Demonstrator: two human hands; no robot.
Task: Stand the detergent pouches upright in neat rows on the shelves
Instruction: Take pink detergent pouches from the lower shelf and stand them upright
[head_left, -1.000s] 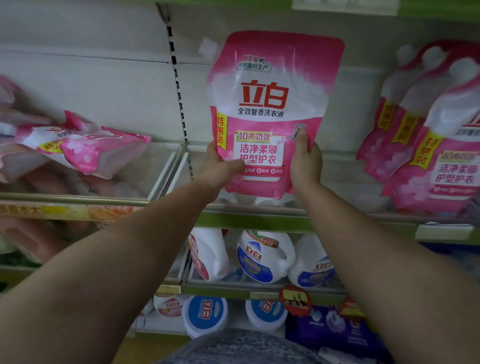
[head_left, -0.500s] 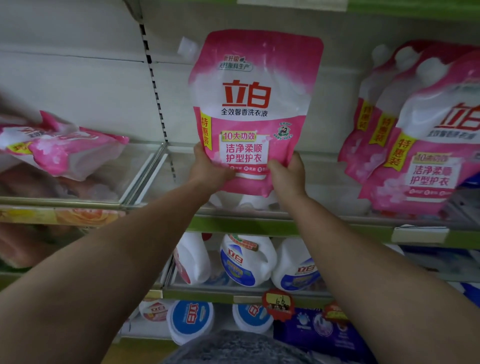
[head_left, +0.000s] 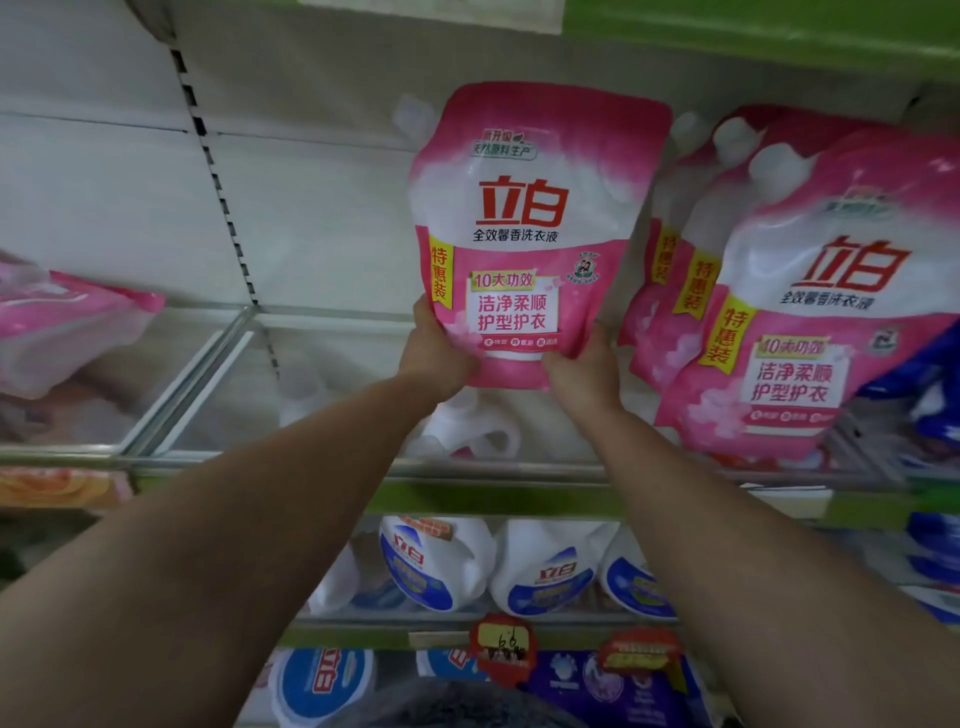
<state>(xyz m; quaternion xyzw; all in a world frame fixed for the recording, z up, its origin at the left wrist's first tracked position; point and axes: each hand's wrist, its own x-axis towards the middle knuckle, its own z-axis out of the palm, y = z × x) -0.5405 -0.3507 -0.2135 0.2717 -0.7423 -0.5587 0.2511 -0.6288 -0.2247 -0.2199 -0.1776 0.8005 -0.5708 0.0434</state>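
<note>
Both hands are being used on one pink pouch (head_left: 524, 234): left hand (head_left: 434, 356) is gripping the lower left corner, right hand (head_left: 584, 371) the lower right corner, fingers curled round the bottom edge on each side. Bottom grip is probably being used so the soft pouch is supported from its base and kept from folding over.

Pouch is being held upright, label facing out, cap at the top left, above the clear-fronted shelf (head_left: 322, 452). Base does not look set down yet; whether it is touching the shelf floor cannot be told, since the hands are hiding it.

Just to the right, a row of matching pouches (head_left: 789, 332) is leaning back against the rear panel, overlapping front to back. The held pouch is being lined up beside that row, likely as the start of the next row.

Further left, past the clear divider (head_left: 208, 358), another pink pouch (head_left: 78, 332) is lying flat on its side, not yet stood up.

Judged step: lowering and seating. Risk: pouch slumping forward once released, so a lean against the rear panel is probably needed.
</note>
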